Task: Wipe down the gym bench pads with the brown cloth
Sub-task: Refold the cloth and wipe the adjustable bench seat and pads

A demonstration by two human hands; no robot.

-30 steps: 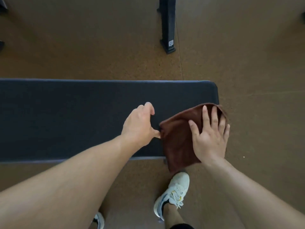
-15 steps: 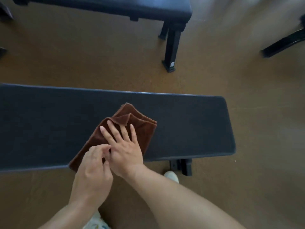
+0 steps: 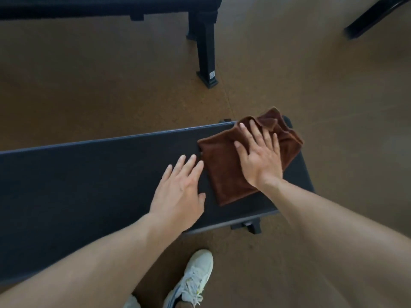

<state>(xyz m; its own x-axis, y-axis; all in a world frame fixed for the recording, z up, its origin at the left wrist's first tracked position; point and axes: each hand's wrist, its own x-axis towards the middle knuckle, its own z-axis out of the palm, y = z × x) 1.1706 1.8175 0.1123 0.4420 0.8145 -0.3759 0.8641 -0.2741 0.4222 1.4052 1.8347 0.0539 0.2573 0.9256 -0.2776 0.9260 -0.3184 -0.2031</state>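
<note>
The dark flat bench pad (image 3: 89,185) runs across the view from the left edge to the right of centre. The folded brown cloth (image 3: 224,165) lies on the pad's right end, its far corner bunched at the pad's far right corner. My right hand (image 3: 259,155) lies flat on the cloth, fingers spread and pressing down. My left hand (image 3: 181,187) rests flat on the bare pad just left of the cloth, fingers apart, holding nothing.
A second dark bench (image 3: 111,5) stands at the back, its black leg (image 3: 205,50) reaching down to the brown floor. Another black bar (image 3: 375,16) shows at the top right. My white shoe (image 3: 191,283) is on the floor near the pad's front edge.
The cloth and my right hand have moved from the pad's middle to its right end. My left hand let go of the cloth's edge and now lies flat on the pad.
</note>
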